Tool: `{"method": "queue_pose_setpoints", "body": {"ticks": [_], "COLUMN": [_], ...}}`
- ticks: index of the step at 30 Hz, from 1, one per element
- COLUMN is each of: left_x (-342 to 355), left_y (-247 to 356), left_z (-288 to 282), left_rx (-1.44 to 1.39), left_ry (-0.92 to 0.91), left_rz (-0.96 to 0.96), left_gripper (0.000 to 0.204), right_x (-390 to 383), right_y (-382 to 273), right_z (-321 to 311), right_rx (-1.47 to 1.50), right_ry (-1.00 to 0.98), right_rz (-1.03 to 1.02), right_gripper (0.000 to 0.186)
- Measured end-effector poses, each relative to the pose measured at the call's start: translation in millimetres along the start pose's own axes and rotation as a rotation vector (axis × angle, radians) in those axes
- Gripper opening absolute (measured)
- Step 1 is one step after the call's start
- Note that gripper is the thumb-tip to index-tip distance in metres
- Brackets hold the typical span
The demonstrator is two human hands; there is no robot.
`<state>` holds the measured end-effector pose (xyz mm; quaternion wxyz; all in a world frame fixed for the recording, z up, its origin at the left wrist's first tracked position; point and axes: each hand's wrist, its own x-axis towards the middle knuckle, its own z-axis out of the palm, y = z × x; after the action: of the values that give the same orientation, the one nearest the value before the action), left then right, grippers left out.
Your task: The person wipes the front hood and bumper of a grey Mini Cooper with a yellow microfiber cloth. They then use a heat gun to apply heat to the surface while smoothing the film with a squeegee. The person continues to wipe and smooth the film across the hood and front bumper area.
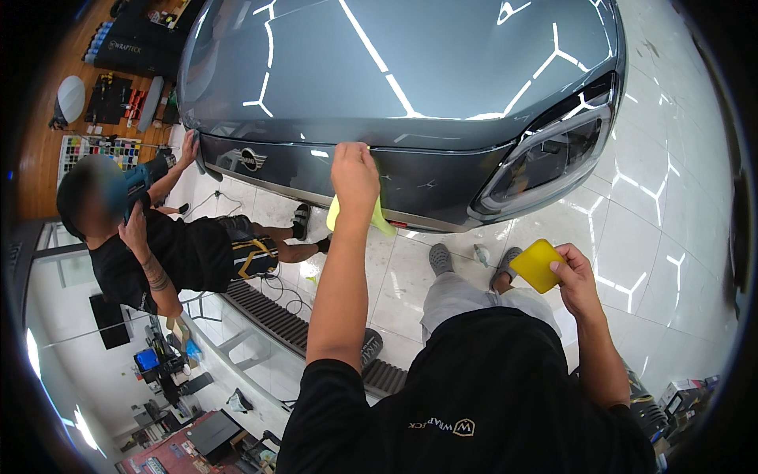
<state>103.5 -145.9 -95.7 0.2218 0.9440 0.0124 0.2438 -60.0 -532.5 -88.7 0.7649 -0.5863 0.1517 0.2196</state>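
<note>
At the seam along the front edge of the grey car hood [332, 71], my left hand [355, 175] is closed, its fingertips against the panel. A bright yellow-green cloth [384, 217] hangs from it, partly hidden behind my wrist. Lower and to the right, my right hand [577, 278] pinches a flat yellow squeegee [537, 265] by one edge, away from the car. The dark front panel [426, 178] below the seam carries a round winged emblem [252, 160]. A headlight [549, 154] sits to the right of my left hand.
A co-worker [166, 261] in black crouches at the left, one hand [190, 148] by the car's edge, a teal tool near the head. A dark slatted floor grate [272, 320] and cables [292, 296] lie on the white tiles [632, 213]. A cluttered bench [189, 442] stands lower left.
</note>
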Motion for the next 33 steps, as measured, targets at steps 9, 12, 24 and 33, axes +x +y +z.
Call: {"method": "queue_pose_setpoints", "body": {"ticks": [9, 12, 24, 33], "left_x": [-30, -38, -50, -51], "left_y": [90, 122, 192, 225], "left_z": [34, 45, 88, 97], "left_rx": [-0.058, -0.052, -0.032, -0.264], "left_ry": [-0.01, -0.019, -0.03, 0.022], "left_rz": [0.007, -0.031, 0.048, -0.016], "left_gripper": [0.005, 0.005, 0.003, 0.005], "right_x": [-9, -12, -32, -38], "right_y": [-3, -7, -5, -4], "right_z": [-42, -52, -102, -119], "right_rx": [0.011, 0.035, 0.049, 0.067], "right_ry": [-0.007, -0.004, -0.007, -0.022], "right_rz": [-0.057, -0.084, -0.074, -0.134], "right_gripper": [0.014, 0.012, 0.015, 0.019]}}
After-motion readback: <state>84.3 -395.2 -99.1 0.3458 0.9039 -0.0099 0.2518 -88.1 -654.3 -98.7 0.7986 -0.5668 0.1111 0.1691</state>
